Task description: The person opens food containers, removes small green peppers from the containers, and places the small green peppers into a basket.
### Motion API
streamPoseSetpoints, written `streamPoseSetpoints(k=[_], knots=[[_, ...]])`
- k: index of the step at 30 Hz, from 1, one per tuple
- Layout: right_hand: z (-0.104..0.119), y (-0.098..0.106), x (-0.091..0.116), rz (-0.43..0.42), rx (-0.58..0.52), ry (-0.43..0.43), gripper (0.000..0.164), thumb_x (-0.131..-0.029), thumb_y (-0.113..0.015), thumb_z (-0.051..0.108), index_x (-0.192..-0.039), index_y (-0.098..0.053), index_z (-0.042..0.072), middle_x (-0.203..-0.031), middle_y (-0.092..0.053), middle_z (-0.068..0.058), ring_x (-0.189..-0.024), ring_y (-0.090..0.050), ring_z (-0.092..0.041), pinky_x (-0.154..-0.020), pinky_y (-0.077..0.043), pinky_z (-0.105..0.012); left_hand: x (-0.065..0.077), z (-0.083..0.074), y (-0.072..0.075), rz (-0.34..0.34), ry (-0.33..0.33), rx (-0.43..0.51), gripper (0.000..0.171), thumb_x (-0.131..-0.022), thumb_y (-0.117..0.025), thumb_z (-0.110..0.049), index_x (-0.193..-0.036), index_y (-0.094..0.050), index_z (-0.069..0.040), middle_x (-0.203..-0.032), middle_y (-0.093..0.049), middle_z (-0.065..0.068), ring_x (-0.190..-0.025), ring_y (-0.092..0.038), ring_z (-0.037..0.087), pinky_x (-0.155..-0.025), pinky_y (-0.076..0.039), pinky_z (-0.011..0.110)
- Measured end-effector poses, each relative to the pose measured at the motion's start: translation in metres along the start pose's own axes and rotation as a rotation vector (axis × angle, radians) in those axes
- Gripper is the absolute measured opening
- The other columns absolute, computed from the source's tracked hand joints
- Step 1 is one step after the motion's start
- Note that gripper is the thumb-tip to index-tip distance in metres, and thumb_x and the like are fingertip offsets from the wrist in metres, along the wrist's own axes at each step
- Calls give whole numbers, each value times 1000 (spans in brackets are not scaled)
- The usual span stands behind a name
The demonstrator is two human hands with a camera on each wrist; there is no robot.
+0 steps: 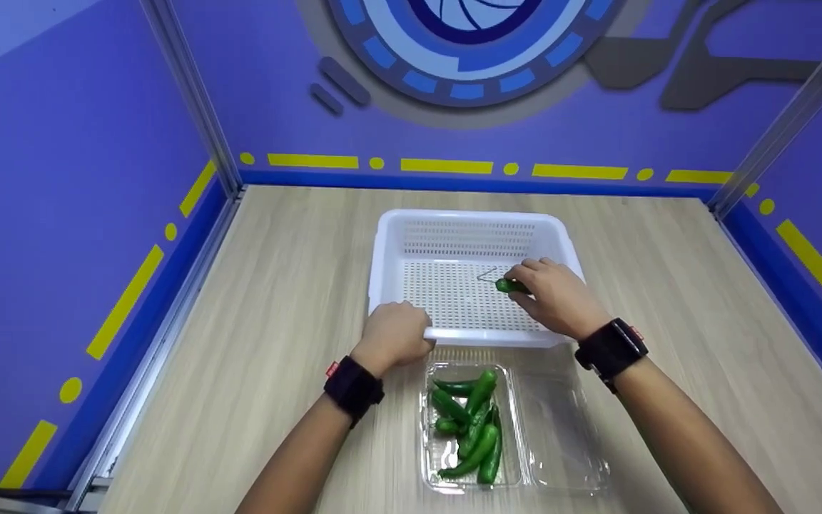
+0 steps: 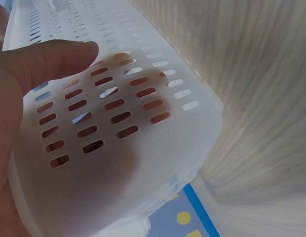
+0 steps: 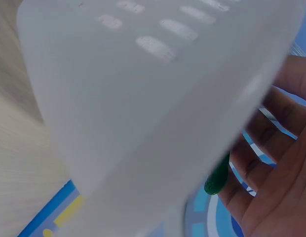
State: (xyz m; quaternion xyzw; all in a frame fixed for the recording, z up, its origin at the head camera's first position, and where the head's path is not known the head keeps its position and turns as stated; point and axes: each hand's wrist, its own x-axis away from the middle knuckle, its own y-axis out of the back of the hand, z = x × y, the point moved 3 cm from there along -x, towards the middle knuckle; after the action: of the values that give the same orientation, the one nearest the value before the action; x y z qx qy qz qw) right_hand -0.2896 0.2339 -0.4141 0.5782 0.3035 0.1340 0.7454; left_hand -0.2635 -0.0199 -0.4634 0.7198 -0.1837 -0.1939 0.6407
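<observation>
A white perforated plastic basket [image 1: 489, 337] stands on the table. My left hand [image 1: 398, 332] grips its near left corner; in the left wrist view the thumb [image 2: 59, 59] lies along the slotted wall, and fingers show through the slots from behind. My right hand [image 1: 557, 296] holds a green chili pepper [image 1: 509, 285] over the basket's right side. In the right wrist view one end of the pepper [image 3: 218, 177] shows beside the fingers, partly hidden by the basket wall. A thin bent line lies left of the pepper; I cannot tell what it is.
Nearer to me, a clear plastic clamshell box [image 1: 425, 435] holds several green chili peppers [image 1: 479, 432]. Its transparent lid [image 1: 561, 435] lies opened out to the right. Blue-purple panels [image 1: 297, 128] border the wooden table [image 1: 282, 307] at the back and both sides.
</observation>
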Motion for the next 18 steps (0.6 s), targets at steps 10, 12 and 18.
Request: streamPoseSetpoints(k=[10, 12, 18], knots=[[-3, -8, -4, 12, -23, -22, 17, -91, -75, 15, -106, -72, 8, -100, -72, -8, -88, -65, -28, -81, -51, -44, 3, 0, -6, 24, 8, 3, 35, -87, -66, -34, -58, -54, -18, -57, -52, -4, -54, -50, 17, -52, -45, 35], [-6, -7, -8, 8, -20, -25, 18, -90, -76, 14, -106, -72, 7, -100, -72, -9, -89, -65, -29, -81, -51, -45, 1, 1, -4, 18, 10, 10, 35, -88, -66, -33, -58, -54, -18, -57, -52, -4, -53, -50, 17, -52, -45, 35], [-13, -6, -11, 18, -25, -62, 17, -91, -75, 14, -106, -72, 6, -100, -72, -9, -90, -65, -31, -80, -51, -46, -1, 0, -1, 30, 13, 24, 34, -88, -66, -33, -60, -55, -19, -55, -49, -6, -52, -48, 15, -51, -43, 33]])
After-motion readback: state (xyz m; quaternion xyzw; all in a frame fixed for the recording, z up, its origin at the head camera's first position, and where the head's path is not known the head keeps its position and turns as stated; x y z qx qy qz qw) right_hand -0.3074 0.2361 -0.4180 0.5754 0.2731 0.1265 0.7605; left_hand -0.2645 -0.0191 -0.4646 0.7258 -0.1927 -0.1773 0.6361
